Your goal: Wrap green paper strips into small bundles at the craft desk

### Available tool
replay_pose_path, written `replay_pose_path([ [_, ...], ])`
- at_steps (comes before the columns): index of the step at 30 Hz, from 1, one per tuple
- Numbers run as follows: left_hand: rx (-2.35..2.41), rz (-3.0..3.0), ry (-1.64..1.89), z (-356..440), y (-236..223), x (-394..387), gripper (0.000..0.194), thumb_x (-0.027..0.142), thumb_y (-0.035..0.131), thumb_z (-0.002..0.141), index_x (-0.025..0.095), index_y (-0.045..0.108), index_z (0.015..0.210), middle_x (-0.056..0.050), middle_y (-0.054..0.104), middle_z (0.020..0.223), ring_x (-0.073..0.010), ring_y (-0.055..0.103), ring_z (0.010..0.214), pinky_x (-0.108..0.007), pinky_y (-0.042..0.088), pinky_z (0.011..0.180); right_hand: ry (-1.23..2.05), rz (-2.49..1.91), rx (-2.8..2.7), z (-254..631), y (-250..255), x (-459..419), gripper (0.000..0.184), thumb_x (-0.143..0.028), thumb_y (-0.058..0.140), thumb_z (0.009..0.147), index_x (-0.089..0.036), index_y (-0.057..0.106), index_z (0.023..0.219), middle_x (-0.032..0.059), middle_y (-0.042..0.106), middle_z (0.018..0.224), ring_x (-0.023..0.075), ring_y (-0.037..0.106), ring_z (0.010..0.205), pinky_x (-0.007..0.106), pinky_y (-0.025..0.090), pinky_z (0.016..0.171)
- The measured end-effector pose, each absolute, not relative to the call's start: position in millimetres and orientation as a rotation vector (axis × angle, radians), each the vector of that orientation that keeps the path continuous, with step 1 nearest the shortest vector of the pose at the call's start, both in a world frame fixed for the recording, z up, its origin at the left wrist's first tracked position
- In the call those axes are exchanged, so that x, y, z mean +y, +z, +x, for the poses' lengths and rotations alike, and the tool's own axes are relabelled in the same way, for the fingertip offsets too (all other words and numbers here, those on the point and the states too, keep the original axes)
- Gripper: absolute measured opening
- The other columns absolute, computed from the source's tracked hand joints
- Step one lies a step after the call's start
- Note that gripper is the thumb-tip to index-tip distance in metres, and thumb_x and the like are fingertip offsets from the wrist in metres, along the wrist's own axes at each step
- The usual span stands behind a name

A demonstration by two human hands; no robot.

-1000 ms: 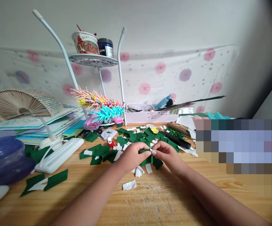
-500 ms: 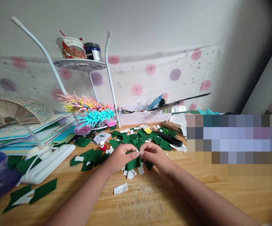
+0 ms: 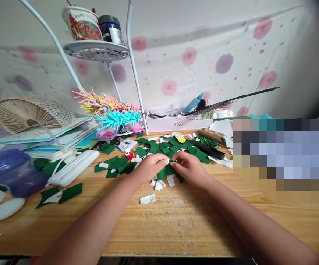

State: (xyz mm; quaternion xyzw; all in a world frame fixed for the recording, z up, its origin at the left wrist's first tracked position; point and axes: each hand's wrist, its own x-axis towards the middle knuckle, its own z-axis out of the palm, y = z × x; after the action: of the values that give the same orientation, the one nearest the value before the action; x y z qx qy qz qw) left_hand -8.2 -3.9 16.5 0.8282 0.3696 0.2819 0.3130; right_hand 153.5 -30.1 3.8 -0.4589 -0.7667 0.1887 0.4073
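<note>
Both hands meet above the middle of the table, each with thumb and fingers pinched together. A dark green square piece (image 3: 164,173), which looks like paper or felt, hangs between them. My left hand (image 3: 150,166) grips its upper edge, and a tiny white bit shows at the thumb tip. My right hand (image 3: 190,166) pinches at the same edge from the other side; its fingertips partly cover what they hold. Behind the hands lie many loose green pieces (image 3: 155,147). Small white paper scraps (image 3: 158,185) lie just below the hands, and a larger white strip (image 3: 147,199) is nearer to me.
At left stand a folding fan (image 3: 24,114), a white lamp base (image 3: 75,168) and a blue-purple container (image 3: 18,173). Colourful fuzzy stems (image 3: 117,119) lean by a metal rack (image 3: 95,51) holding a paper tub and a jar. Behind is a white box (image 3: 176,125); a blurred patch covers the right.
The view has tilted down, so the table's near edge now shows. Both hands stay together on the green piece, with the fingers slightly shifted.
</note>
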Motion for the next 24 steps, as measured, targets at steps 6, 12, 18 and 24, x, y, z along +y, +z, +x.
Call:
replay_pose_path([
  [6, 1.03, 2.363, 0.717, -5.9, 16.0, -4.7, 0.025, 0.029, 0.037, 0.079, 0.015, 0.057, 0.075, 0.001, 0.053, 0.066, -0.0119, 0.048, 0.063, -0.021, 0.037, 0.059, 0.573, -1.186, -1.85, 155.3, -1.8, -26.5, 0.005, -0.021, 0.045, 0.074, -0.019, 0.049, 0.072, -0.0017, 0.051, 0.063, 0.012, 0.046, 0.057, 0.022, 0.036, 0.052],
  [12, 1.17, 2.298, 0.917, -10.0, 16.1, 1.3, 0.028, 0.031, 0.034, 0.08, 0.015, 0.056, 0.073, 0.0, 0.055, 0.068, -0.0131, 0.048, 0.066, -0.023, 0.038, 0.061, 0.547, -1.234, -1.802, 154.4, -6.6, -23.7, 0.009, -0.021, 0.042, 0.075, -0.019, 0.047, 0.068, -0.001, 0.051, 0.063, 0.0128, 0.047, 0.059, 0.024, 0.037, 0.054],
  [18, 1.053, 2.156, 0.881, -6.7, 14.6, -1.9, 0.027, 0.032, 0.035, 0.08, 0.015, 0.055, 0.078, 0.0, 0.055, 0.07, -0.0129, 0.05, 0.068, -0.022, 0.039, 0.062, 0.596, -1.217, -1.876, 150.7, -4.1, -29.6, 0.026, -0.036, 0.053, 0.071, -0.02, 0.049, 0.09, 0.0026, 0.054, 0.079, 0.0153, 0.048, 0.068, 0.025, 0.038, 0.057],
  [24, 0.971, 2.062, 0.872, -1.9, 14.2, -7.7, 0.027, 0.033, 0.038, 0.079, 0.014, 0.058, 0.079, -0.001, 0.057, 0.073, -0.0139, 0.051, 0.072, -0.024, 0.04, 0.066, 0.58, -1.283, -1.852, 151.4, -1.2, -29.8, 0.023, -0.034, 0.044, 0.077, -0.019, 0.042, 0.059, -0.003, 0.043, 0.054, 0.0117, 0.04, 0.052, 0.022, 0.031, 0.046],
])
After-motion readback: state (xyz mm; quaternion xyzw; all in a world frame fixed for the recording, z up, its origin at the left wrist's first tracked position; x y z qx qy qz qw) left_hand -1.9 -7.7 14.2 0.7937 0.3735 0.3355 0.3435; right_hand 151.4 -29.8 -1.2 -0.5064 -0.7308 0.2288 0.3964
